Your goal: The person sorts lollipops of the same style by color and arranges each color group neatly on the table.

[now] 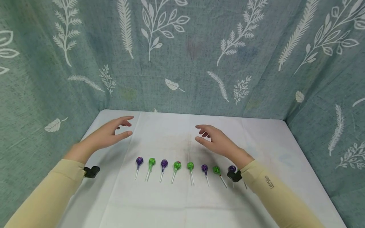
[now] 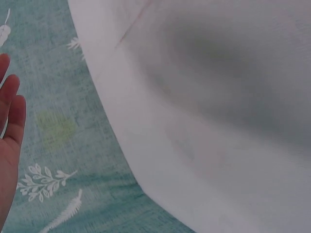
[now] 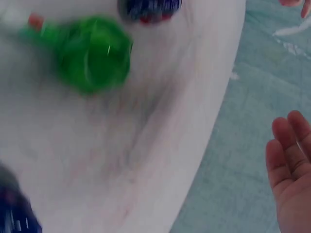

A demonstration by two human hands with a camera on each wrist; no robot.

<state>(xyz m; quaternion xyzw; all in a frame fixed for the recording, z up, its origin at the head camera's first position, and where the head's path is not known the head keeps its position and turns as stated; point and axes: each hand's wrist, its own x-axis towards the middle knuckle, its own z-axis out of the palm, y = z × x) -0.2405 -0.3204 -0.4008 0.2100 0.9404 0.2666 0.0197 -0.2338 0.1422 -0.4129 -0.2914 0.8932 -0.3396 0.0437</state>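
Lollipops in purple and green wrappers lie in a row across the white table, sticks toward the near edge; a purple lollipop point(image 1: 139, 161) is leftmost. My left hand point(image 1: 106, 133) hovers beyond and left of the row, fingers loosely extended, holding nothing. Past the row's right part hovers my right hand point(image 1: 216, 141), also empty, fingers relaxed. The right wrist and its camera partly hide the rightmost lollipops. In the right wrist view, a green lollipop point(image 3: 95, 54) appears large and blurred, with my right hand point(image 3: 296, 174) at the right edge. My left hand point(image 2: 10, 145) shows in the left wrist view.
The white table point(image 1: 154, 202) has faint creases and stains. A green-blue curtain point(image 1: 176, 69) with white leaf prints stands around its back and sides. Black wrist cameras sit by both sleeves, one a left camera point(image 1: 92, 172).
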